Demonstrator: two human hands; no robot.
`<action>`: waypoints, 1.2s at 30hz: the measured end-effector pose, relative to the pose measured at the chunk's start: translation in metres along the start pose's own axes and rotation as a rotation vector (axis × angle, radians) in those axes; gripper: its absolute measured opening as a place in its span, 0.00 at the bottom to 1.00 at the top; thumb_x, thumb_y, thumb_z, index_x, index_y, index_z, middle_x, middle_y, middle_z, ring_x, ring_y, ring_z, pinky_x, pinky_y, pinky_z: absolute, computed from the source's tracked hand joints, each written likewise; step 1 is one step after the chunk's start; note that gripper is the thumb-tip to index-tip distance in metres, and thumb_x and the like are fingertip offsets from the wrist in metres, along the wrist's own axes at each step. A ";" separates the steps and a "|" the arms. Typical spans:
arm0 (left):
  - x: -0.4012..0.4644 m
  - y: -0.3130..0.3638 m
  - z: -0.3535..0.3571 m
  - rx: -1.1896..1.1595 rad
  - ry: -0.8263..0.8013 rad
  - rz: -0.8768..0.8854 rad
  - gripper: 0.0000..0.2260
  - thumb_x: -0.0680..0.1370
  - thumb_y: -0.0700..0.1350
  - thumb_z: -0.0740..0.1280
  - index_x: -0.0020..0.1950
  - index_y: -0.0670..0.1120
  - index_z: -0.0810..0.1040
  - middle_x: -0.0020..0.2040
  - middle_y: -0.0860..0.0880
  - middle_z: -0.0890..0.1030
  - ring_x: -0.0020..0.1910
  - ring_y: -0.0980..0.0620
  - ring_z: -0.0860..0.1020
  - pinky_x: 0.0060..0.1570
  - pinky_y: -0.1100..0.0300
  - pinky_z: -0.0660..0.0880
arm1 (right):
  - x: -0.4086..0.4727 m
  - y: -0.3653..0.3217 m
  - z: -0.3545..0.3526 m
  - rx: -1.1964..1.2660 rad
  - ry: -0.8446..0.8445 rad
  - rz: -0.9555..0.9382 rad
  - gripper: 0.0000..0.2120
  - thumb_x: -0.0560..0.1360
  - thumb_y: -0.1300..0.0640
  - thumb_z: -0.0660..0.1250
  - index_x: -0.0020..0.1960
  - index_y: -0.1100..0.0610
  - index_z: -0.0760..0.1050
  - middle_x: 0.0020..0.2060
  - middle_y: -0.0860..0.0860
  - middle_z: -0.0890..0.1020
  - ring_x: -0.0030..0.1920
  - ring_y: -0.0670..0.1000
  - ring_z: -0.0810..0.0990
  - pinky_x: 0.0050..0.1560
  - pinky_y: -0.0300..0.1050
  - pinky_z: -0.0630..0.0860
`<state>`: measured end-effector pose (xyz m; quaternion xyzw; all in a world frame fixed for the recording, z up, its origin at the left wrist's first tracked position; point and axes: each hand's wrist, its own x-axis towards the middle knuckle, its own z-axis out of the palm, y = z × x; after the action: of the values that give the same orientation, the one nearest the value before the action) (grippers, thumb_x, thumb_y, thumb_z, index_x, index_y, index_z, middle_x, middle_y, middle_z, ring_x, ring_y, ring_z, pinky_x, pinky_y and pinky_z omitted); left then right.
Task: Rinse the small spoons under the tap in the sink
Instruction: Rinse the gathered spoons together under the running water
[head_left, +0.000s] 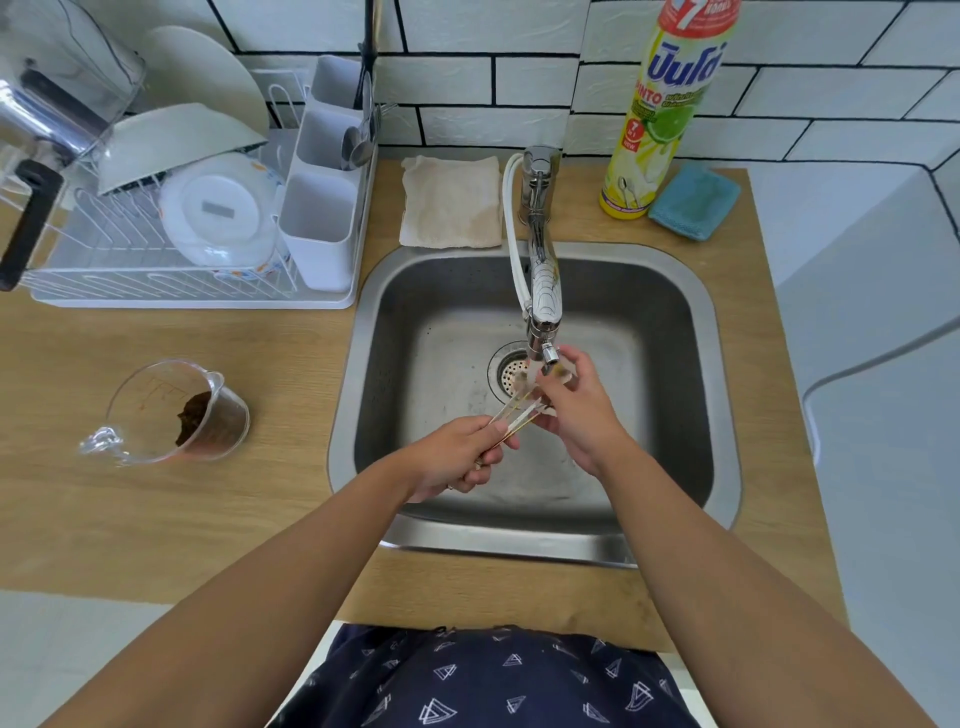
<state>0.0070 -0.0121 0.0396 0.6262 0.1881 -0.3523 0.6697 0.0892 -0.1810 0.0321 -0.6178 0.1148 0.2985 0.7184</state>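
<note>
Over the steel sink (675, 332) we hold the small spoons (514, 415), slim gold-handled pieces bunched together, just below the tap (543, 291) spout and above the drain (511, 369). Our left hand (457, 457) has its fingers and thumb curled and clamped round the handle ends. Our right hand (576, 410) meets the bowl ends under the spout, fingers bent about them; whether it grips or only rubs them we cannot tell. A thin stream of water shows faintly at the spout.

On the wooden counter (156, 519), by item:
- Dish soap bottle (665, 109), yellow with a red top, lime picture, Thai lettering, the word "PINTO" partly legible and a "7" badge; stands right of the tap.
- Blue sponge (696, 202), just beside the bottle.
- Beige cloth (449, 200), folded, left of the tap base.
- White dish rack (171, 291), holding bowls, a patterned plate and a three-cell cutlery caddy (322, 208) with spoons in the middle cell.
- Clear measuring cup (176, 415), lying on its side well left of the sink, brown residue inside, red scale marks unreadable.
</note>
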 end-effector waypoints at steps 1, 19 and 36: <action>0.001 0.001 0.000 0.014 -0.007 -0.005 0.15 0.85 0.54 0.57 0.56 0.44 0.76 0.33 0.53 0.68 0.27 0.57 0.64 0.25 0.65 0.59 | 0.001 -0.002 0.002 0.057 -0.038 0.007 0.14 0.85 0.60 0.63 0.67 0.45 0.70 0.55 0.53 0.87 0.52 0.53 0.87 0.48 0.50 0.84; 0.059 0.067 0.009 -0.142 0.001 -0.090 0.12 0.82 0.54 0.57 0.50 0.49 0.77 0.43 0.46 0.83 0.28 0.55 0.70 0.23 0.66 0.61 | 0.004 -0.022 -0.039 0.237 0.178 -0.062 0.11 0.86 0.59 0.60 0.54 0.62 0.79 0.42 0.52 0.87 0.31 0.42 0.74 0.33 0.34 0.73; 0.049 0.028 0.049 -0.433 0.488 0.033 0.13 0.79 0.41 0.56 0.47 0.43 0.80 0.36 0.45 0.81 0.39 0.47 0.79 0.45 0.55 0.80 | -0.015 0.011 -0.002 -0.239 0.186 -0.155 0.14 0.83 0.50 0.65 0.46 0.54 0.87 0.36 0.52 0.88 0.36 0.45 0.84 0.41 0.41 0.79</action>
<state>0.0508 -0.0723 0.0325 0.5382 0.4034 -0.1326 0.7281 0.0710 -0.1868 0.0308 -0.7309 0.0967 0.1953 0.6468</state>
